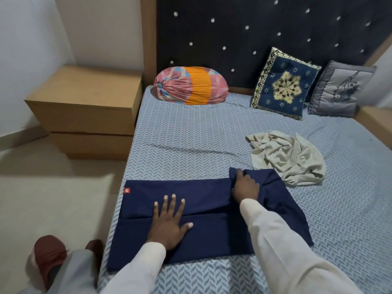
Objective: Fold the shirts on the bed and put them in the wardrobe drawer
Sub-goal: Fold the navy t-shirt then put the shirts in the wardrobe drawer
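Navy shirt (197,211) mid-fold on the bed (191,145)
Left hand (169,221) presses flat, fingers spread; right hand (245,185) grips one end, likely folding it inward next.

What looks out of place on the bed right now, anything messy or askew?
The beige shirt lies crumpled in a heap on the bed, unfolded, beside the navy shirt. The navy shirt's right end is bunched and skewed where the right hand grips it; the left hand presses the rest flat.
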The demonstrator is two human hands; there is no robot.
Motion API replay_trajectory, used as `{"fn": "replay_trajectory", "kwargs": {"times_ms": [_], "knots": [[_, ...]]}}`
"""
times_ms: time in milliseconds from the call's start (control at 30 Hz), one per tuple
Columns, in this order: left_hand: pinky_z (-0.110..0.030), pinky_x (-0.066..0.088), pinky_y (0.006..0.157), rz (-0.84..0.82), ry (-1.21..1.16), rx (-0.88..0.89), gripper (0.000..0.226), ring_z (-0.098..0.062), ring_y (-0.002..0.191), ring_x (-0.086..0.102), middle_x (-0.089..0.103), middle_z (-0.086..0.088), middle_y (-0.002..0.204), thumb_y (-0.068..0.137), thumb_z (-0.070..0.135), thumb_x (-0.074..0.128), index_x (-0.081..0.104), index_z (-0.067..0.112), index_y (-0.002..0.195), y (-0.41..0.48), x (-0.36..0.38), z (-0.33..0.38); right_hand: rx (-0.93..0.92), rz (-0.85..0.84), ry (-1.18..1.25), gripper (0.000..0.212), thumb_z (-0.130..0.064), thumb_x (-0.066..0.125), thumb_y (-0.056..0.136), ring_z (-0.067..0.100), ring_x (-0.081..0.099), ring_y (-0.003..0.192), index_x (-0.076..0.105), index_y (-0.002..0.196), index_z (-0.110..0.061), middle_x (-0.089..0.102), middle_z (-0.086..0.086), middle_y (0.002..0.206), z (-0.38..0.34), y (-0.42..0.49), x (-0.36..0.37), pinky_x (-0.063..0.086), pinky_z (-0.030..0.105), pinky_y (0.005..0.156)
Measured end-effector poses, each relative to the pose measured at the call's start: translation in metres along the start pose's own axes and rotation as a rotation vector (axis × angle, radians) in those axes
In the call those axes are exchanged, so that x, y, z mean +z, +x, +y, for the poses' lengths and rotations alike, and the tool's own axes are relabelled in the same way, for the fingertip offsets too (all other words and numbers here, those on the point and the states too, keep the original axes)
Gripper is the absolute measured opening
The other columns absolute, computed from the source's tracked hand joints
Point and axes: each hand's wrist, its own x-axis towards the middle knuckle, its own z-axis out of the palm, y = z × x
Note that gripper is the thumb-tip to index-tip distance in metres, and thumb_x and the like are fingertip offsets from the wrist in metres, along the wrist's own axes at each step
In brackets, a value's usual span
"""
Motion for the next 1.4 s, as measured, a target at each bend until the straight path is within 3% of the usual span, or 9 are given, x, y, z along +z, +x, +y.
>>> {"fn": "replay_trajectory", "kwargs": {"times_ms": [67,233,400,600,767,900,1033,1267,1400], "knots": [[-0.055,0.008,0.111,-0.043,0.046,0.018,0.079,-0.035,0.137,0.039,0.046,-0.012,0.147,0.091,0.074,0.015,0.052,0.024,0.14,0.001,0.006,-0.001,0.247,0.114,0.47,0.056,-0.013,0.055,0.079,0.039,0.061,0.104,0.038,0.132,-0.019,0.062,0.016,0.113,0.027,-0.001,-0.015,0.046,0.041,0.085],[-0.057,0.007,0.111,-0.038,0.022,0.033,0.08,-0.033,0.141,0.025,0.043,-0.013,0.149,0.091,0.075,0.015,0.047,0.024,0.143,0.003,0.01,-0.004,0.77,0.537,1.467,0.045,-0.009,0.055,0.078,0.026,0.059,0.095,0.046,0.122,-0.012,0.059,0.014,0.119,0.083,-0.053,-0.012,0.048,0.038,0.087],[-0.049,-0.04,0.094,0.078,-0.034,-0.097,0.095,-0.025,0.147,-0.021,-0.02,0.007,0.158,0.066,0.087,-0.017,-0.011,0.042,0.15,0.002,-0.003,-0.008,0.908,0.569,1.201,0.053,-0.011,0.055,0.08,0.037,0.053,0.113,0.044,0.131,-0.003,0.053,0.019,0.126,0.111,-0.084,-0.016,0.039,0.037,0.095],[-0.056,-0.008,0.115,0.123,-0.048,-0.312,0.083,-0.034,0.149,-0.007,-0.005,-0.007,0.163,0.082,0.072,0.0,0.001,0.033,0.155,0.01,-0.019,-0.053,0.441,0.199,1.001,0.049,-0.025,0.069,0.077,0.028,0.058,0.094,0.048,0.12,-0.013,0.057,0.013,0.111,0.101,-0.01,-0.021,0.049,0.042,0.087],[-0.047,-0.013,0.115,0.114,-0.034,-0.345,0.1,-0.032,0.149,-0.009,-0.009,-0.008,0.163,0.066,0.077,-0.015,-0.005,0.031,0.154,0.015,-0.02,-0.073,0.554,-0.091,1.235,0.057,-0.019,0.081,0.069,0.028,0.069,0.07,0.045,0.112,-0.01,0.062,0.021,0.106,0.117,0.076,0.029,0.059,0.044,0.056],[-0.039,-0.037,0.1,0.104,-0.011,-0.355,0.1,-0.032,0.149,-0.012,-0.013,-0.008,0.162,0.065,0.077,-0.018,-0.009,0.031,0.154,0.015,-0.018,-0.073,0.641,0.132,1.254,0.021,-0.014,0.068,0.071,0.017,0.053,0.042,0.053,0.085,-0.008,0.057,0.009,0.065,0.107,0.047,-0.013,0.047,0.024,0.044],[-0.047,-0.018,0.113,0.127,0.008,-0.364,0.097,-0.033,0.149,-0.011,-0.01,-0.009,0.163,0.068,0.077,-0.017,-0.01,0.031,0.154,0.017,-0.013,-0.075,0.679,0.334,1.409,0.023,-0.015,0.059,0.064,0.018,0.043,0.045,0.047,0.084,-0.018,0.048,-0.002,0.051,0.129,0.013,-0.007,0.038,0.021,0.04],[-0.05,-0.009,0.116,0.105,-0.007,-0.358,0.09,-0.032,0.149,-0.012,-0.012,-0.009,0.162,0.075,0.077,-0.013,-0.01,0.032,0.154,0.018,-0.014,-0.076,0.668,0.364,0.815,0.048,-0.005,0.059,0.077,0.042,0.053,0.107,0.05,0.124,-0.009,0.057,0.022,0.118,0.132,-0.033,-0.004,0.04,0.041,0.087],[-0.049,-0.01,0.115,0.107,-0.017,-0.354,0.098,-0.033,0.149,-0.01,-0.009,-0.009,0.163,0.067,0.078,-0.015,-0.007,0.032,0.154,0.017,-0.015,-0.076,0.233,0.458,0.495,0.049,-0.005,0.059,0.069,0.04,0.057,0.097,0.062,0.117,-0.007,0.064,0.02,0.107,0.093,-0.026,0.001,0.046,0.045,0.087]]}}
